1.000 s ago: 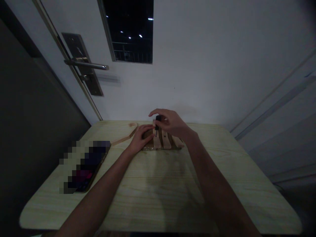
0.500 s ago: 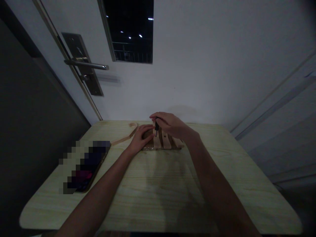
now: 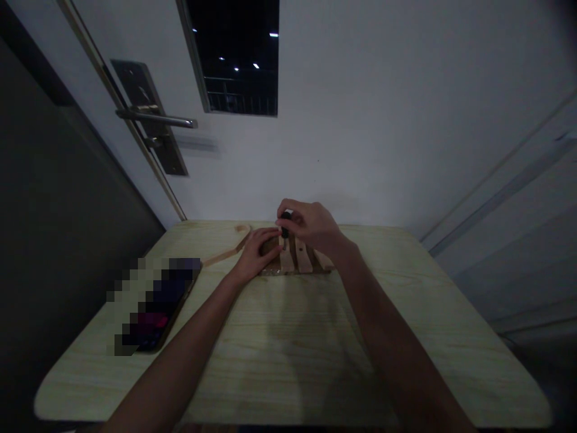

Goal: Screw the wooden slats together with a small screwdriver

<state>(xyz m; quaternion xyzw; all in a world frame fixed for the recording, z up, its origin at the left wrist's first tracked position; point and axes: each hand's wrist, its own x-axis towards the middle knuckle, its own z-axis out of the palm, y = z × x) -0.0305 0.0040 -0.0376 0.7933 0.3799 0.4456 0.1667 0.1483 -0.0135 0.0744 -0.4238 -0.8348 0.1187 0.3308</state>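
A small slatted wooden piece [image 3: 303, 260] lies on the far middle of the pale wooden table [image 3: 293, 337]. My left hand [image 3: 255, 252] lies on its left end, fingers curled over it, pressing it down. My right hand [image 3: 309, 224] hovers over the slats, its fingers pinched round the black handle of a small screwdriver [image 3: 285, 219] that stands upright with its tip on a slat.
A curved wooden strip [image 3: 228, 246] lies left of the slatted piece. A phone [image 3: 155, 304] rests near the table's left edge. A white wall stands right behind the table, with a door and its metal lever handle [image 3: 157, 119] at the left.
My right hand closed down round the screwdriver handle, then rose slightly and turned on it. The left hand and the wooden piece have stayed in place.
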